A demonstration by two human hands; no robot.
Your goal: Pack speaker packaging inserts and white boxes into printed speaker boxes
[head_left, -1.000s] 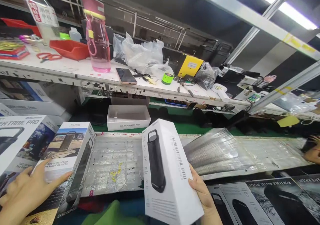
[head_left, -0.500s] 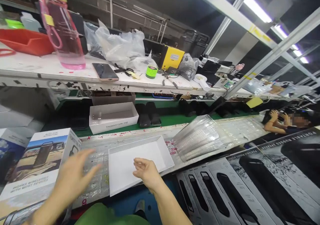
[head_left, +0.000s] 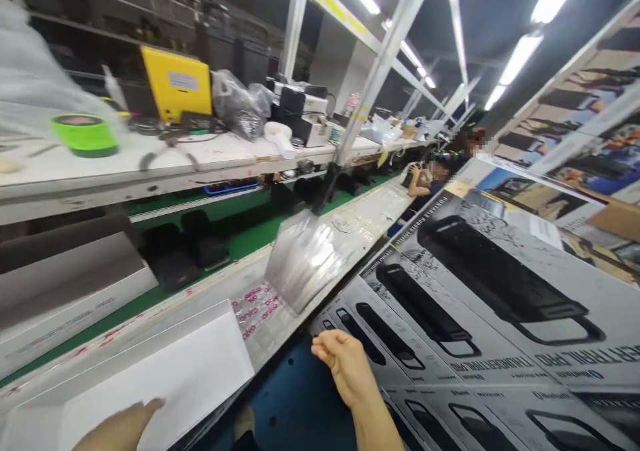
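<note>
An open white box (head_left: 200,361) lies on the bench at the lower left, its inside bare. Over it is my left hand (head_left: 117,427), cut off by the bottom edge, thumb apart from the fingers and nothing visible in it. My right hand (head_left: 343,364) hangs in front of the stacked speaker boxes (head_left: 425,311), right of the white box; its fingers are bent and close together, and whether they hold anything is too small to tell. Clear plastic trays (head_left: 303,261) stand tilted on the bench beyond the white box.
An upper shelf (head_left: 235,164) carries green tape (head_left: 85,134), pliers, a yellow box (head_left: 177,84) and plastic bags. Black speakers (head_left: 173,257) sit on the green strip below. Farther along the bench is a person (head_left: 423,181). Large cartons rise at the right.
The view has swung right and nearer. My right hand has left the white box for the speaker boxes. My left hand has moved from beside the printed box to over the white box.
</note>
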